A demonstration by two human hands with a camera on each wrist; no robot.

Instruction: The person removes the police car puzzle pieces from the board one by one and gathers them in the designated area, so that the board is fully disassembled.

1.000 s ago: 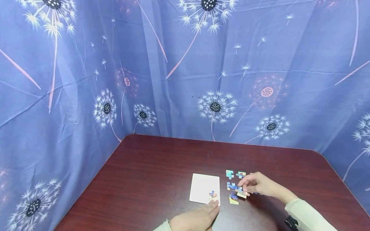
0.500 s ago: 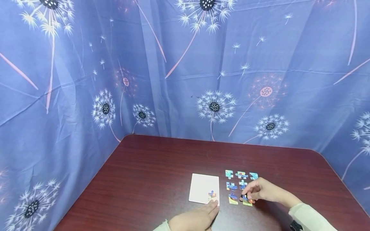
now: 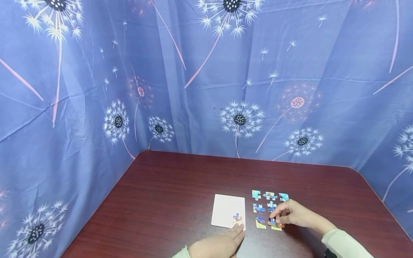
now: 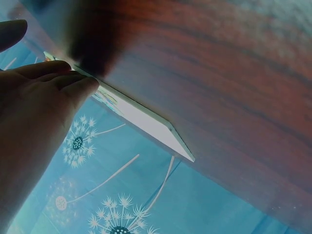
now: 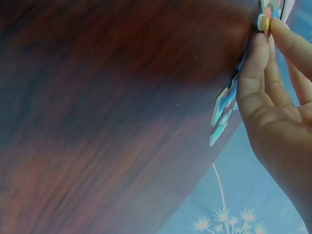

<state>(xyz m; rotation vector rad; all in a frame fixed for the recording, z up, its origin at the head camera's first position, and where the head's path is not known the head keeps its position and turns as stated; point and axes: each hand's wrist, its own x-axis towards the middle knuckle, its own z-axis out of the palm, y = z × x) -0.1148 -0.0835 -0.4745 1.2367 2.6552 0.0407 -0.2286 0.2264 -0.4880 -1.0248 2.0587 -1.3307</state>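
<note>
In the head view a square white board [image 3: 226, 209] lies on the table, with one jigsaw puzzle piece [image 3: 237, 217] in its near right corner. My left hand [image 3: 219, 244] rests with straight fingers on the board's near edge, by that corner. To the right, my right hand [image 3: 293, 214] pinches a yellow and blue puzzle piece [image 3: 275, 227] between thumb and fingers, low at the table. Its fingers cover part of the piece. The right wrist view shows the pinched piece [image 5: 265, 19] at the fingertips. Beside it lies another yellow-edged piece [image 3: 260, 224].
Several more puzzle pieces lie in rows right of the board, among them a light blue corner piece [image 3: 256, 195] and a middle piece [image 3: 270, 196]. The dark red wooden table [image 3: 180, 182] is backed by a blue dandelion-print curtain [image 3: 200, 118].
My right hand has moved a little toward the near side and right with the puzzle piece, uncovering pieces behind it, then stayed almost still. The left hand has not moved.
</note>
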